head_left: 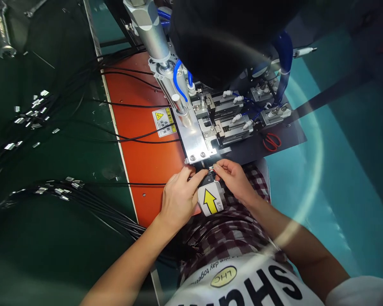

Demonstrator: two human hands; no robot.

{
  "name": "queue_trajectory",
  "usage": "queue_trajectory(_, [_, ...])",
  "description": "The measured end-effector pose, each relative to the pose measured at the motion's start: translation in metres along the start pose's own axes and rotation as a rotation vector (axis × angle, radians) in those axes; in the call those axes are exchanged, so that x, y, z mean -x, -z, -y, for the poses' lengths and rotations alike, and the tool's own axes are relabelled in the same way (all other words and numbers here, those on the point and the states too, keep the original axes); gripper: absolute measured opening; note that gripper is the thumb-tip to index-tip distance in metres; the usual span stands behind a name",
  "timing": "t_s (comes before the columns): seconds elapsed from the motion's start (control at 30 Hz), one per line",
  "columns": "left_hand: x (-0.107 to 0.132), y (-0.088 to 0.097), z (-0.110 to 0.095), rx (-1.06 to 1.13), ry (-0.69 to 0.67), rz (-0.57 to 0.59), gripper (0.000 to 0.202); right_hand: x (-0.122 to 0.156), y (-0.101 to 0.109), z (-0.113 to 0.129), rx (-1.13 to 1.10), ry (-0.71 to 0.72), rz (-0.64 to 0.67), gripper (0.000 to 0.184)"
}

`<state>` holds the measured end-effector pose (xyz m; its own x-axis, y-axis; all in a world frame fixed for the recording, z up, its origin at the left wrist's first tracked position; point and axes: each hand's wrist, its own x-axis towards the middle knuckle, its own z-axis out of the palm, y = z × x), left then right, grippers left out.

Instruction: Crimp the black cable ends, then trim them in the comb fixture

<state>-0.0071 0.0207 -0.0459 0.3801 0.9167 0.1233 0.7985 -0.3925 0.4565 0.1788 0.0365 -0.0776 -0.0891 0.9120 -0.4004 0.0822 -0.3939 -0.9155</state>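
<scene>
My left hand (178, 193) is closed at the front end of the machine, its index fingertip at a small shiny metal connector (211, 168). A black cable (147, 184) runs from the left into this hand, and the fingers hide where it continues. From the other side my right hand (232, 178) pinches the connector between thumb and index finger. Both sets of fingertips nearly meet there, just below the metal plate (193, 142) of the pneumatic machine. Beneath the fingers sits a white label with a yellow arrow (210, 202).
Bundles of black cables with metal ends (60, 189) lie on the green table (51, 255). A wrench (3, 29) is at the upper left. Red-handled scissors (272, 142) lie right of the cylinders (232, 131). A large dark shape (230, 38) blocks the upper middle.
</scene>
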Motion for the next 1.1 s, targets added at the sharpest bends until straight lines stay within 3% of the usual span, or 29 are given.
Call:
queue_trajectory(0.1, [0.0,0.001,-0.001,0.013,0.01,0.007,0.033,0.007,0.005,0.001,-0.024,0.024,-0.016,0.027])
queue_trajectory(0.23, [0.001,0.001,0.0,0.012,0.002,-0.005,0.033,0.016,0.003,0.004,0.166,0.289,-0.206,0.019])
queue_trajectory(0.33, [0.001,0.001,-0.001,0.037,0.007,-0.017,0.033,0.015,0.0,0.006,0.297,0.434,-0.223,0.012])
queue_trajectory(0.4, [0.0,0.001,-0.001,0.055,0.01,-0.014,0.034,0.01,0.001,0.003,0.318,0.405,-0.181,0.016])
queue_trajectory(0.53, [0.0,0.002,0.0,0.086,0.006,-0.01,0.034,-0.001,0.009,-0.006,0.155,0.154,0.01,0.022])
queue_trajectory(0.6, [0.001,0.002,0.001,0.105,0.004,-0.008,0.035,-0.003,0.012,-0.007,0.107,0.098,0.043,0.025])
queue_trajectory(0.7, [0.001,0.002,0.002,0.121,-0.002,-0.01,0.037,-0.002,0.011,-0.001,0.116,0.112,0.01,0.027])
queue_trajectory(0.93, [0.001,0.001,0.003,0.122,-0.006,-0.018,0.036,0.004,-0.003,0.009,0.195,0.327,-0.167,0.018])
queue_trajectory(1.1, [0.001,0.002,0.003,0.111,-0.003,-0.01,0.038,0.003,-0.001,0.005,0.169,0.187,-0.121,0.022])
